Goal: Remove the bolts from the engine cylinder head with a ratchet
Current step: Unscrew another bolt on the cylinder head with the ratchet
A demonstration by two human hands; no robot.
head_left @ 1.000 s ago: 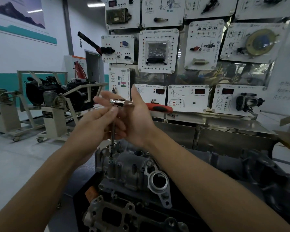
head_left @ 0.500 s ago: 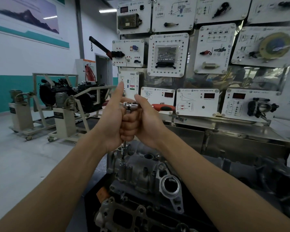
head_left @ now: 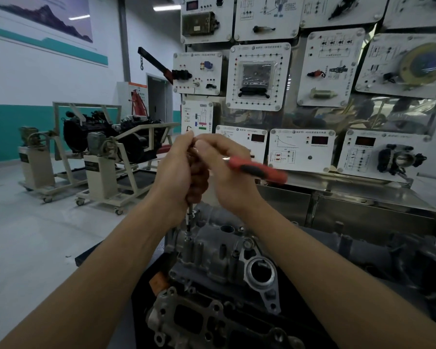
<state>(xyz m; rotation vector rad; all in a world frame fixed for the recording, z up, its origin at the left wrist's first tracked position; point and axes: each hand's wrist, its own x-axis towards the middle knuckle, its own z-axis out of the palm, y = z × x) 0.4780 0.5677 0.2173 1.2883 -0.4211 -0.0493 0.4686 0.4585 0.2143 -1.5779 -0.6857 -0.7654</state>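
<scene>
While the extension bar point(head_left: 189, 217) is stood upright on the left end of the cylinder head point(head_left: 212, 258), its tip hiding the bolt, the loosening step is judged to be in hand — the bar is gripped by the curled left hand point(head_left: 178, 170), and the ratchet point(head_left: 257, 169) is held at its head end by the right hand point(head_left: 227, 172), the exact finger hold being blurred. A swing of its handle is called for next, with the bar kept straight. A steel cabinet point(head_left: 363, 205) and wall panels point(head_left: 259, 76) are seen behind, engine stands point(head_left: 106, 157) well apart at the left — none is judged to block the handle.
</scene>
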